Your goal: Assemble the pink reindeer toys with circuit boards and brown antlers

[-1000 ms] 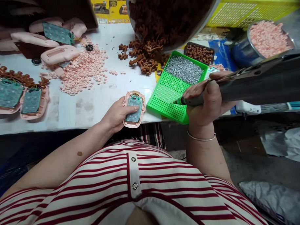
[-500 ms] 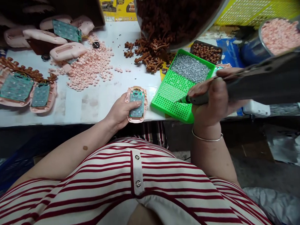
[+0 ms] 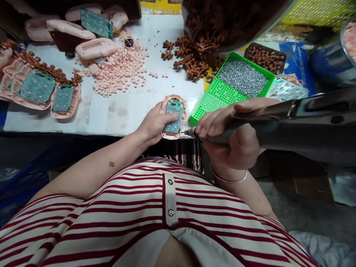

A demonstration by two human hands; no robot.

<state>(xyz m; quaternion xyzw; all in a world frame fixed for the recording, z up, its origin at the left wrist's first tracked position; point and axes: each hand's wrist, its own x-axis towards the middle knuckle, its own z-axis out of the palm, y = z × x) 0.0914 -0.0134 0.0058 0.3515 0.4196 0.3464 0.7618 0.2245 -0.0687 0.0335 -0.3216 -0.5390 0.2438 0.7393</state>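
White table spans 10 to 1 o'clock of the view. Driver at 3, nose pointing to 9. Green tray at 2. Right hand: fingers wrapped round driver grip. Left hand, toward 9: holding pink shell near dial centre, at table's near edge, thumb over its board. Driver bit at shell's 5 o'clock edge; contact unclear. Screws heaped in tray's 1 o'clock end.
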